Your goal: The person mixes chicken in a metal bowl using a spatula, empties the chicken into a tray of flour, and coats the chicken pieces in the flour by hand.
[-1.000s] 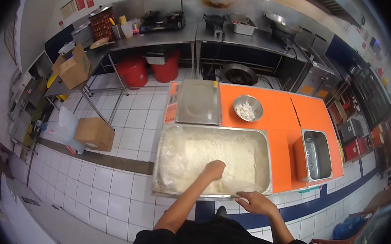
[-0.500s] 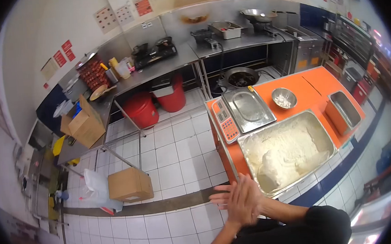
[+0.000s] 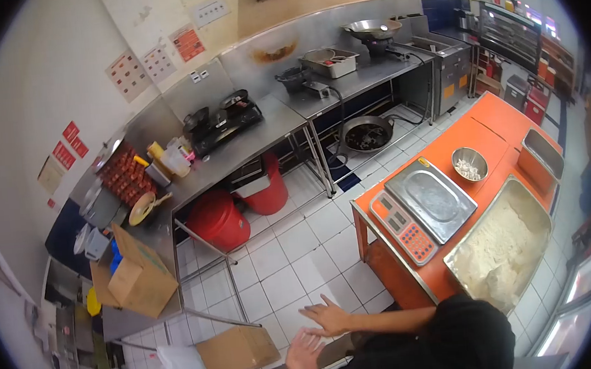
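The orange table stands at three o'clock; on it, at four, lies the flour pan. A cardboard box rests at seven. The digital scale sits just beside the pan, likely for convenience. At six, left hand and right hand are empty, fingers extended, apparently keeping clear of surfaces; the earlier frame shows palms pressed together beside the pan.

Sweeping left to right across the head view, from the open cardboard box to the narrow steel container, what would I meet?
Open cardboard box, box on the floor, left hand, right hand, scale, narrow steel container.
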Demonstrator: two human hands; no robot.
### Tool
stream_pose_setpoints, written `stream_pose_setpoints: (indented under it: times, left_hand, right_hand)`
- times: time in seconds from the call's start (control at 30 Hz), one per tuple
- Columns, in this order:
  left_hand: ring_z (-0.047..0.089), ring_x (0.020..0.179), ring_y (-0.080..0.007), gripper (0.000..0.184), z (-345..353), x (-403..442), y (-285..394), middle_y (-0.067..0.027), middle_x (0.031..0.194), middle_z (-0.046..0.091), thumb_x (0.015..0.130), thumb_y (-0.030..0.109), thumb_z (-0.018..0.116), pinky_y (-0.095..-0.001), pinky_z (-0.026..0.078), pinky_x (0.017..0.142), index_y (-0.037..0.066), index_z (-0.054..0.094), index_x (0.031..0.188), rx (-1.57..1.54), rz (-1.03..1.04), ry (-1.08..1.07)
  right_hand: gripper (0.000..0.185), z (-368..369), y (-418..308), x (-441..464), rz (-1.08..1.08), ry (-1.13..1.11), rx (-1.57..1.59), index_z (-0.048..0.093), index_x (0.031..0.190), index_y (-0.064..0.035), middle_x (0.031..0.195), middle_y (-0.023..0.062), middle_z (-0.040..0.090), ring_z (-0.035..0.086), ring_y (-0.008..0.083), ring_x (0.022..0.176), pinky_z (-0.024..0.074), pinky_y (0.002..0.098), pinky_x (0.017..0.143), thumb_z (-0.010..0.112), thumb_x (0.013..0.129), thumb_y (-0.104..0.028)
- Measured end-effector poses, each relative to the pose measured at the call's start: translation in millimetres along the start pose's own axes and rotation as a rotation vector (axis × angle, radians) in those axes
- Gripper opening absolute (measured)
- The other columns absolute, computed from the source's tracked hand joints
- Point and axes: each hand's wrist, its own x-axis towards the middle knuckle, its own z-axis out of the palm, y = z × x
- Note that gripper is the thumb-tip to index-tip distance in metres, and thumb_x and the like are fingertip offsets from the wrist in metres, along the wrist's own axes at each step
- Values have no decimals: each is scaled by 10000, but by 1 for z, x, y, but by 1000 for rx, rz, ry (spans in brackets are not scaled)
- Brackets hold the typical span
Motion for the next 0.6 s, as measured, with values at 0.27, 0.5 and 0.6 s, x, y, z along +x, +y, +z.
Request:
stream_pose_setpoints:
  times: [0.27, 0.5, 0.6]
  left_hand:
    - [654, 1011, -359, 398, -222, 219, 53, -167, 978, 645, 975, 255, 524, -535, 497, 978, -24, 567, 1256, -256, 19, 44]
    - [658, 1013, -325, 346, -137, 419, 257, -161, 993, 657, 984, 204, 528, -450, 531, 952, -27, 553, 1240, -229, -93, 51]
    - [662, 1005, -322, 325, -136, 504, 322, -163, 1007, 660, 1001, 210, 513, -436, 533, 951, -23, 556, 1224, -105, -121, -107]
  right_hand:
    - [640, 64, 180, 283, 24, -296, -25, 411, 1430, -40, 1247, 248, 578, 650, 420, 1000, 558, 496, 792, 662, 898, -291]
    - [517, 33, 305, 564, 152, -104, -106, 478, 1329, -70, 1241, 247, 595, 649, 430, 1015, 543, 536, 814, 657, 886, -269]
    - [488, 16, 364, 675, 198, 5, -87, 482, 1301, -77, 1193, 248, 619, 643, 433, 1023, 533, 534, 839, 656, 881, -254]
